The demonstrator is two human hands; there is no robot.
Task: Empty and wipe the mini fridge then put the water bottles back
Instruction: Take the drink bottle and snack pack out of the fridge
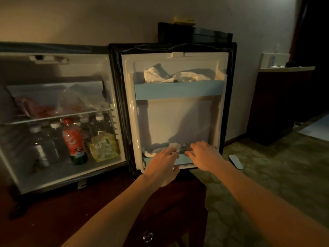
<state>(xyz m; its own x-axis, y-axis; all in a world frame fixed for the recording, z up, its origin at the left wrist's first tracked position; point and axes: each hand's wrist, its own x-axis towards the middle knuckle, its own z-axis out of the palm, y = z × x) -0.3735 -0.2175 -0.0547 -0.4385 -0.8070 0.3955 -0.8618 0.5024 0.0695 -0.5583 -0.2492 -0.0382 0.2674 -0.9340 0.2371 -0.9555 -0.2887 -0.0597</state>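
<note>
**At the open fridge door: both hands in the lower door shelf, main compartment not yet emptied**

Low on the inside of the swung-open door (179, 118), both hands reach into the bottom door shelf (181, 158). Left hand (162, 158) lies over the shelf's blue rail, fingers curled toward a crumpled white tissue (173, 146); looks like a pinch on its edge, but blur hides the contact, so cannot tell if it grips. Right hand (203, 154) sits just beside it on the right, fingers bent down over the rail near a small dark item behind the tissue; grasp also not clear. Likely reason for this pose: clearing loose bits from the door first, before wiping.

Upper door shelf (178, 90) holds more crumpled white paper (170, 75), probably awaiting the same removal.

Task's things: water bottles (51, 138) stand upright on the floor of the mini fridge (58, 168), below the glass shelf (57, 117), well apart from both hands and off to their left. A red-labelled drink bottle (73, 141) stands in front among them, with a yellow packet (104, 147) just to its right. Bagged reddish food (44, 106) rests on the glass shelf.

Fridge sits on a dark wooden bench (106, 202). A slipper (235, 161) lies on the carpet, right of the door.

Judgement: emptying stage, early; bottles untouched.
</note>
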